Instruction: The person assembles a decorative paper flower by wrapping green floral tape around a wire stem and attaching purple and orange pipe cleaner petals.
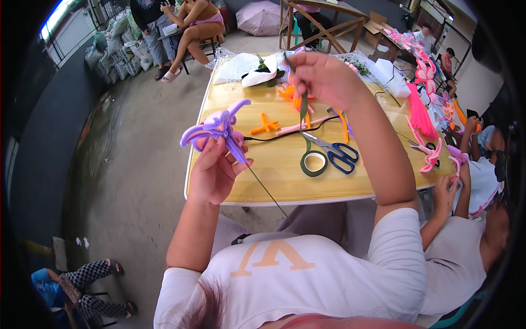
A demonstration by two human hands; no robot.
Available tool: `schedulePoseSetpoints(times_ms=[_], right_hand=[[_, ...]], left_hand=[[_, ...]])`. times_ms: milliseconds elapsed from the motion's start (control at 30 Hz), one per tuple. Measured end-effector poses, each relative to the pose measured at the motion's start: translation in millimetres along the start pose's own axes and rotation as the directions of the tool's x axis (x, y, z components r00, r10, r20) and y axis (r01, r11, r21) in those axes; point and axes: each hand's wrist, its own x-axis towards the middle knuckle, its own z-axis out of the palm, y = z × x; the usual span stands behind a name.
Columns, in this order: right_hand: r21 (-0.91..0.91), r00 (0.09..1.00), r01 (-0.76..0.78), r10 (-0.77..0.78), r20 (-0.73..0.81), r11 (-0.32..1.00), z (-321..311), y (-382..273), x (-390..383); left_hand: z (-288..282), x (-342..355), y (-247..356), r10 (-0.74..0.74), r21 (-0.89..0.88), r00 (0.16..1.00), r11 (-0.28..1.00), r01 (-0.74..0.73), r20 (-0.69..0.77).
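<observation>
Left hand [211, 174] is holding a purple flower [221, 127] over the counter's [257, 186] left edge, fingers curled closed around its base; green stem [266, 189] is slanting down toward the lap. Right hand [327, 79] is pinching a green tape strip [304, 108], fingertips closed, up above the counter. Strip is hanging down to the tape roll [314, 172]. Scissors [330, 147] are lying just beside the roll; orange pieces [265, 124] are sitting farther back.

Below the bare left hand [211, 172] I see a white short-sleeved shirt [356, 277] with a peach chest print [272, 257]
</observation>
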Motion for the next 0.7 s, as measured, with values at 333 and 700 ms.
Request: schedulePoseSetpoints(times_ms=[333, 700], right_hand=[[-0.057, 0.962, -0.27, 0.271, 0.016, 0.961, 62.1, 43.1, -37.5], [-0.15, 0.966, -0.26, 0.259, -0.027, 0.954, 56.1, 51.8, -38.0]], left_hand=[[2.8, -2.1, -2.4, -0.066, 0.032, 0.998, 0.997, 0.066, -0.016], [9.9, 1.0, -5.6, -0.097, 0.111, 0.994, 0.988, 0.103, -0.057]])
